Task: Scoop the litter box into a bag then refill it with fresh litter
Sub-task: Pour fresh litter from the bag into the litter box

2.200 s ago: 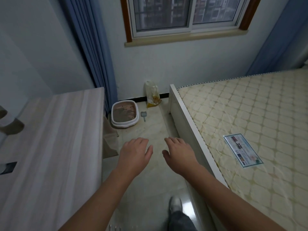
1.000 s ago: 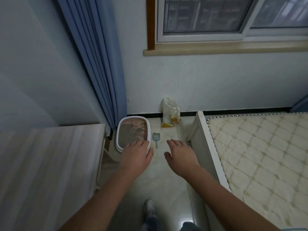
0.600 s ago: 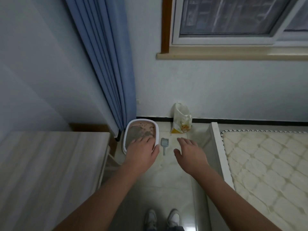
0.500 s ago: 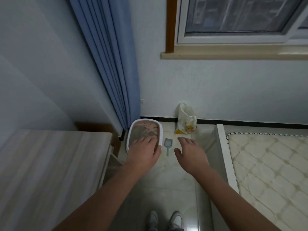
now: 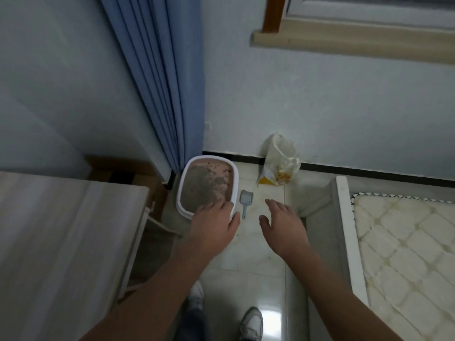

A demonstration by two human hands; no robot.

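A white-rimmed litter box (image 5: 235,178) holding grey-brown used litter stands on the tiled floor against the wall, below the curtain. A small light-blue scoop (image 5: 245,200) lies on the floor just right of it. A white and yellow litter bag (image 5: 280,161) leans open against the wall further right. My left hand (image 5: 213,230) hovers, fingers spread, in front of the box's near right corner, and hides that corner. My right hand (image 5: 283,225) is open to the right of the scoop, holding nothing. Both hands appear well above the floor.
A wooden desk (image 5: 61,242) fills the left side. A bed with a quilted mattress (image 5: 406,254) and white frame (image 5: 344,217) bounds the right. A blue curtain (image 5: 162,82) hangs above the box. My shoes (image 5: 251,323) stand on the narrow floor strip.
I have walked towards the wall, so the litter box, scoop and bag appear closer. Both hands stay stretched forward and empty; the left hand now overlaps the box's near corner.
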